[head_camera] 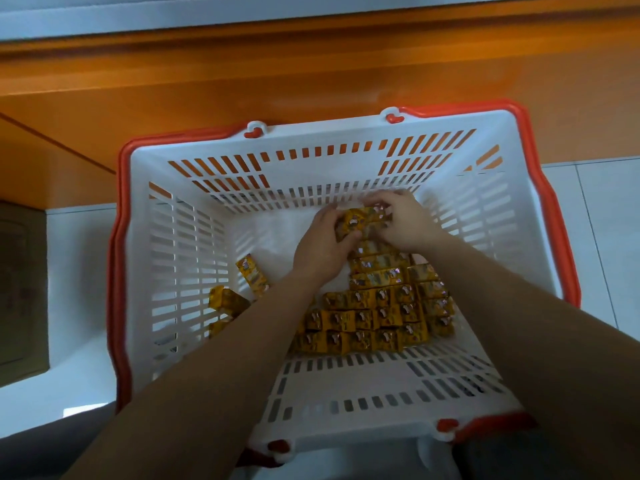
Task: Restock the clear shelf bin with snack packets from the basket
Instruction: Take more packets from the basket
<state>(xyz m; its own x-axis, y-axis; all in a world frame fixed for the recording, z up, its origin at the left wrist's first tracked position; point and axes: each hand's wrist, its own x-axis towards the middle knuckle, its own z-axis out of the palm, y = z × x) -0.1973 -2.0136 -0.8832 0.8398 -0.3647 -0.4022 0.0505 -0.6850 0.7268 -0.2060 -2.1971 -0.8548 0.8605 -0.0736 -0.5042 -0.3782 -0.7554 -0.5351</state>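
currently: left hand (323, 249) and right hand (407, 223) pinch one crosswise bunch of yellow snack packets (360, 221) between them, at far end of basket (180, 237).

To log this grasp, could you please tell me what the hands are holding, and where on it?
The left hand and right hand grip a bunch of yellow snack packets from opposite sides.

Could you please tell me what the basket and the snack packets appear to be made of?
The basket looks like moulded plastic, white and matte, with slotted walls and orange-red handles. The packets seem to be glossy plastic or foil film, yellow: light glints off their crinkled wrappers.
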